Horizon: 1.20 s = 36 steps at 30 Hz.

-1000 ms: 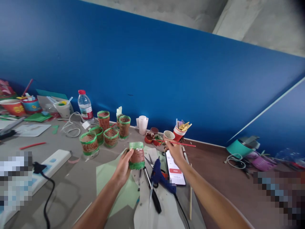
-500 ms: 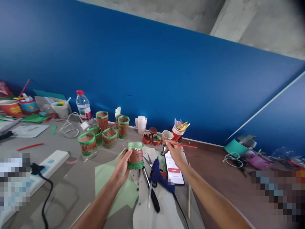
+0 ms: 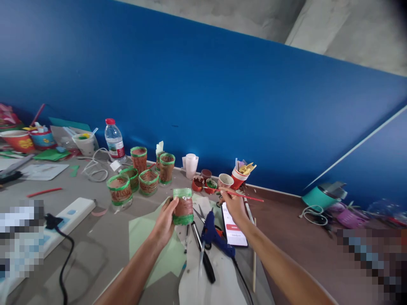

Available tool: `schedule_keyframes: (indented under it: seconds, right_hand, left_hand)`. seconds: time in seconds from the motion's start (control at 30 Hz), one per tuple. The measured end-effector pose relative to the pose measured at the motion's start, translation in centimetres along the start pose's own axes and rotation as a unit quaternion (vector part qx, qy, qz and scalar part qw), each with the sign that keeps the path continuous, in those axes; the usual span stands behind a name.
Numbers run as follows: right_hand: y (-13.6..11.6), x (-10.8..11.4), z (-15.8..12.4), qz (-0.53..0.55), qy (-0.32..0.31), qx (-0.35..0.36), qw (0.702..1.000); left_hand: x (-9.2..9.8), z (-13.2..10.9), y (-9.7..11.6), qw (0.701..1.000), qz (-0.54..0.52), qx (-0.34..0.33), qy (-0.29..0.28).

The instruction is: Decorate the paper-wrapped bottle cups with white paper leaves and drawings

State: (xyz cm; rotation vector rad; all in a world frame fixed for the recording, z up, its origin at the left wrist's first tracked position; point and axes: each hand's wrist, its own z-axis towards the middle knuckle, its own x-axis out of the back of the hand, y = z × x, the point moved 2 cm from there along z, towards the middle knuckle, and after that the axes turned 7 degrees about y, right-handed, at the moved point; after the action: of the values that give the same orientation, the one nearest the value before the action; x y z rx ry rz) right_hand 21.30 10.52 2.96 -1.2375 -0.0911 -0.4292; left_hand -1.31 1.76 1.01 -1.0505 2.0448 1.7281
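My left hand point(image 3: 165, 216) is closed around a small cup point(image 3: 183, 207) painted brown in the middle with green bands at top and bottom. It is held above the light green paper point(image 3: 152, 241). Between the fingers of my right hand point(image 3: 232, 203) is a thin red paintbrush point(image 3: 246, 196), its tip pointing left toward the small red cups of paint. One of these paint cups point(image 3: 211, 186) has green in it, the other paint cup point(image 3: 197, 183) dark brown. Below my right hand lies a lit phone point(image 3: 233, 228).
A blue glue gun point(image 3: 211, 233), scissors point(image 3: 200, 215) and a black-handled tool point(image 3: 206, 262) lie on white paper. Several brown-and-green cups point(image 3: 149, 182) stand at the back left near a water bottle point(image 3: 114, 142). A white power strip point(image 3: 78, 212) is on the left.
The view has shifted slightly, so everything sits a little differently in the picture. Both hands keep their holds, and the brush stays by the paint cups.
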Motion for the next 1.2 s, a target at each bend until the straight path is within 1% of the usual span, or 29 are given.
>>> schedule_keyframes:
  seconds: [0.17, 0.3, 0.37, 0.47, 0.57, 0.63, 0.7, 0.77, 0.8, 0.9, 1.03, 1.1, 1.2]
  right_hand:
    - [-0.4, 1.3, -0.4, -0.024, 0.002, 0.005, 1.0]
    - [-0.9, 0.8, -0.3, -0.037, -0.005, 0.049, 0.998]
    - [-1.2, 0.2, -0.5, -0.048, -0.024, 0.087, 0.995]
    - [-1.5, -0.5, -1.4, -0.062, -0.073, 0.158, 0.983]
    - [-1.5, -0.4, -2.4, -0.072, -0.125, 0.213, 0.966]
    - [-1.4, 0.0, -3.0, -0.088, -0.145, 0.246, 0.954]
    - [-1.5, 0.4, -3.4, -0.119, -0.149, 0.297, 0.936]
    - [-1.7, 0.6, -3.6, -0.147, -0.136, 0.346, 0.917]
    - [-1.9, 0.5, -3.5, -0.156, -0.126, 0.358, 0.912]
    - [-2.1, -0.2, -3.0, -0.164, -0.101, 0.352, 0.916]
    - [-1.9, -1.3, -2.7, -0.181, -0.103, 0.352, 0.912]
    - [-1.8, -1.3, -3.0, -0.191, -0.115, 0.359, 0.906]
    - [-1.8, -0.6, -3.7, -0.209, -0.133, 0.376, 0.893]
  left_hand:
    - [-0.1, -0.1, -0.1, 1.0, 0.004, 0.006, 0.002]
    - [0.0, -0.1, -0.2, 1.0, 0.003, 0.002, -0.003]
    - [0.0, 0.0, -0.2, 1.0, 0.01, -0.001, -0.006]
    - [0.1, 0.1, -0.3, 1.0, 0.014, 0.003, -0.008]
    - [0.0, 0.0, -0.2, 1.0, 0.008, 0.002, -0.011]
    - [-0.2, -0.1, -0.1, 1.0, 0.005, -0.003, -0.009]
    - [-0.3, -0.2, 0.0, 1.0, 0.004, -0.007, -0.002]
    - [-0.2, -0.2, -0.1, 1.0, 0.006, -0.004, 0.002]
    - [-0.2, -0.1, -0.1, 1.0, 0.008, -0.001, 0.001]
    - [0.1, 0.1, -0.4, 1.0, 0.014, 0.008, -0.003]
    - [0.1, 0.0, -0.3, 1.0, 0.012, 0.001, 0.008]
    - [0.0, -0.1, -0.2, 1.0, 0.01, -0.005, 0.008]
    - [-0.2, -0.3, 0.0, 1.0, 0.007, -0.011, -0.004]
